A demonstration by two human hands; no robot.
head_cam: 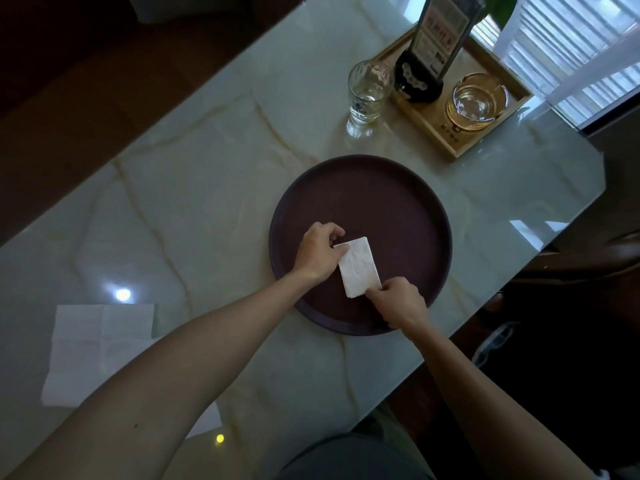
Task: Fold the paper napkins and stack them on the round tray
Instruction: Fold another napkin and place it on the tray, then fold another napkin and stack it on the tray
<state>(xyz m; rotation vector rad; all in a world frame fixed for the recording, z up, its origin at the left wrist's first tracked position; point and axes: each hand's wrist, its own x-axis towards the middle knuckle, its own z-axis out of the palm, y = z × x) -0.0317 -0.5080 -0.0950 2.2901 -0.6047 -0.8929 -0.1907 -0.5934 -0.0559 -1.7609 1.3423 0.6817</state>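
A dark brown round tray (pixel 391 188) lies on the marble table. A folded white napkin (pixel 358 266), a small rectangle, rests on the tray's near left part. My left hand (pixel 318 252) pinches the napkin's far left corner. At its near right corner my right hand (pixel 398 301) grips the edge between fingertips. An unfolded white napkin (pixel 97 344) lies flat on the table at the near left, partly hidden under my left forearm.
A drinking glass (pixel 367 95) stands beyond the tray. To its right a wooden tray (pixel 450 147) holds a glass ashtray (pixel 476 100) and an upright menu stand (pixel 433 46). The table's edge runs diagonally on the right, with a dark chair beyond it.
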